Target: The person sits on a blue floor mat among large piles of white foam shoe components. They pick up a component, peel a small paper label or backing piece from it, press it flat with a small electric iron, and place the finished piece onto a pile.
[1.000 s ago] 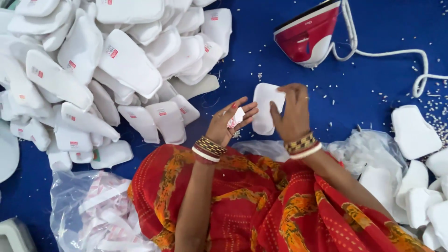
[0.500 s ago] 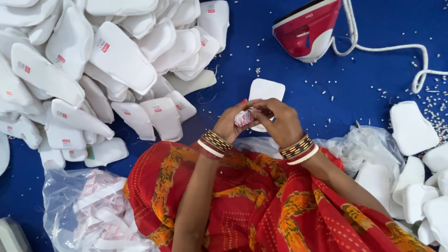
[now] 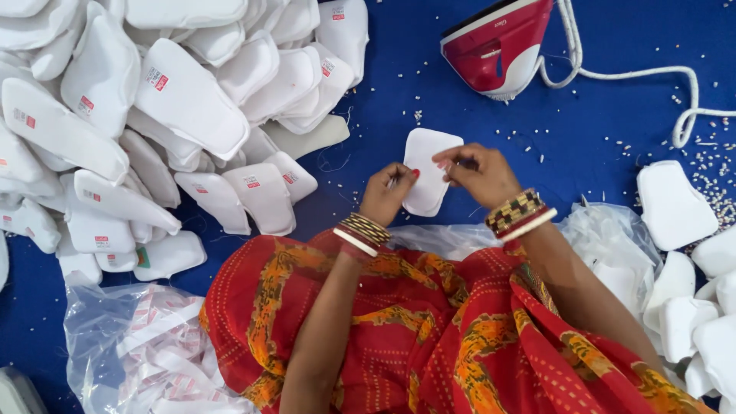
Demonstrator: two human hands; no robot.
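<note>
White pad [image 3: 429, 170], flat on blue cloth floor [image 3: 598, 107]; left hand [image 3: 389, 193] and right hand [image 3: 477, 173] pinching its edges. Red iron [image 3: 497, 47] beyond; pad heap [image 3: 153, 115] alongside.

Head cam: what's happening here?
A seated person holds one white pad piece over the blue cloth. The left hand grips its lower edge and the right hand pinches near its top. A heap of labelled white pieces lies to the left, unlabelled ones to the right, and a red iron above.
</note>
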